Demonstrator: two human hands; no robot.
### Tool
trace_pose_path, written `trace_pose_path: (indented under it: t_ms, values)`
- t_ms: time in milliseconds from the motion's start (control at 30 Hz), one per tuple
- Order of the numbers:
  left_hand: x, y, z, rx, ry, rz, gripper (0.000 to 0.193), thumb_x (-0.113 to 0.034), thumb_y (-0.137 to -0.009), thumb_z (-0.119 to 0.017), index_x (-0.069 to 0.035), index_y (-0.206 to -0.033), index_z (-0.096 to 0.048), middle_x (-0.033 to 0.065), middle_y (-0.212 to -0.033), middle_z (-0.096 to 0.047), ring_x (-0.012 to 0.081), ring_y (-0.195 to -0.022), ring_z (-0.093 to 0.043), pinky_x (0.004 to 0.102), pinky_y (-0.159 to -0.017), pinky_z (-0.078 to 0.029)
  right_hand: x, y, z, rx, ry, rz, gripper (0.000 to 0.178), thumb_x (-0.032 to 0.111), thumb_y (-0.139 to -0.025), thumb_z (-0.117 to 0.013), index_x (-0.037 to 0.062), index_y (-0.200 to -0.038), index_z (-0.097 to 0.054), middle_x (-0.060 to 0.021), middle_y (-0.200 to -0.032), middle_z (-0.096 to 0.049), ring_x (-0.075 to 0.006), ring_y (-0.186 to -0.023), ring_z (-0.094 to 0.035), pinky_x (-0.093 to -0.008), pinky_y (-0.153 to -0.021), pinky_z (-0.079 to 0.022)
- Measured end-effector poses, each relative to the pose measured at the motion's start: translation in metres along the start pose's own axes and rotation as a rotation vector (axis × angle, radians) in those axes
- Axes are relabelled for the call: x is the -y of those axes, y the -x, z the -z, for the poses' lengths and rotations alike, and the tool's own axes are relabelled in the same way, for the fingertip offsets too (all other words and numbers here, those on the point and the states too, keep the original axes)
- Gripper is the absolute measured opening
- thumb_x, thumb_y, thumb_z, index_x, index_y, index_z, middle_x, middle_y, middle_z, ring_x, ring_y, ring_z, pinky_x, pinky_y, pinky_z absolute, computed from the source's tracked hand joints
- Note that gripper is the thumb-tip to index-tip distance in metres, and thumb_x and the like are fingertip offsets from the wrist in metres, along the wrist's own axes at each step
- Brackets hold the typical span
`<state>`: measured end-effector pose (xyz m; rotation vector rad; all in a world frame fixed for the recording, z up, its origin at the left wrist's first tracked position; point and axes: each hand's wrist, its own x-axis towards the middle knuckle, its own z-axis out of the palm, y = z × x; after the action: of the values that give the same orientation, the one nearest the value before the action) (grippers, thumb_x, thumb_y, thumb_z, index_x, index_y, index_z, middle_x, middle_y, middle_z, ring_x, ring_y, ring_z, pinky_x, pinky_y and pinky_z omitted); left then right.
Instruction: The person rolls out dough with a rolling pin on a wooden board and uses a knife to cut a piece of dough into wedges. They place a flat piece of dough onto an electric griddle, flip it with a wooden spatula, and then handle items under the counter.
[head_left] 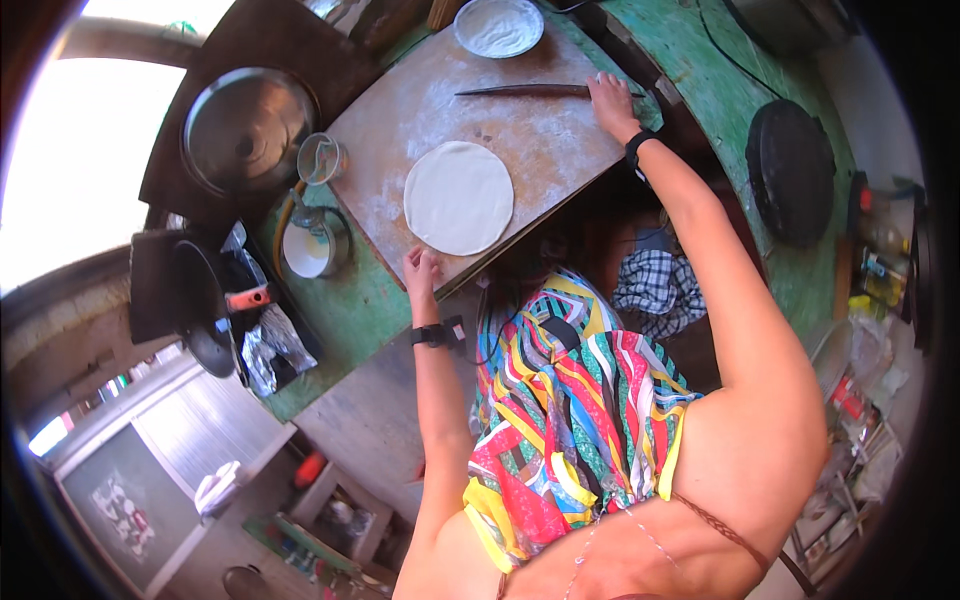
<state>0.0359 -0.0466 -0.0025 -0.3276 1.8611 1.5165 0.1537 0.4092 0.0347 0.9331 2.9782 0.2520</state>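
Note:
A round, flat sheet of rolled dough lies on a floury wooden board. My right hand is at the board's far right, closed around one end of a thin dark rolling pin. The pin lies across the far part of the board, apart from the dough. At the near left edge of the board, just below the dough, my left hand has its fingers curled in. Whether anything is inside those fingers is hidden.
A bowl of flour stands at the board's far edge. To the left are a clear glass, a light metal cup and a large round metal pan. A dark round griddle lies on the green surface at right.

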Motion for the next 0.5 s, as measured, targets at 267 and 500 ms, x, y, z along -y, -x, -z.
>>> trace_pose_path:
  t_ms: [267, 500]
  values:
    - [-0.027, 0.015, 0.009, -0.290, -0.668, -0.670, 0.040, -0.010, -0.078, -0.059, 0.001, -0.114, -0.047, 0.0201, -0.114, -0.046, 0.0309, -0.106, -0.047, 0.0390, -0.091, -0.038, 0.054, 0.058, 0.027, -0.055, -0.500, 0.062, 0.028, 0.007, -0.070, -0.061, 0.0064, -0.096, -0.049, -0.0153, -0.092, -0.048, -0.0351, -0.089, -0.050, -0.0433, -0.074, -0.043]
    - [-0.049, -0.013, -0.016, -0.249, -1.117, -0.963, 0.059, -0.021, -0.080, -0.060, -0.007, -0.131, -0.035, 0.0200, -0.138, -0.028, 0.0329, -0.130, -0.023, 0.0479, -0.105, -0.018, 0.152, 0.136, 0.022, 0.049, -0.636, 0.218, 0.029, 0.009, -0.069, -0.062, 0.0059, -0.095, -0.048, -0.0144, -0.091, -0.047, -0.0325, -0.090, -0.047, -0.0413, -0.079, -0.040]
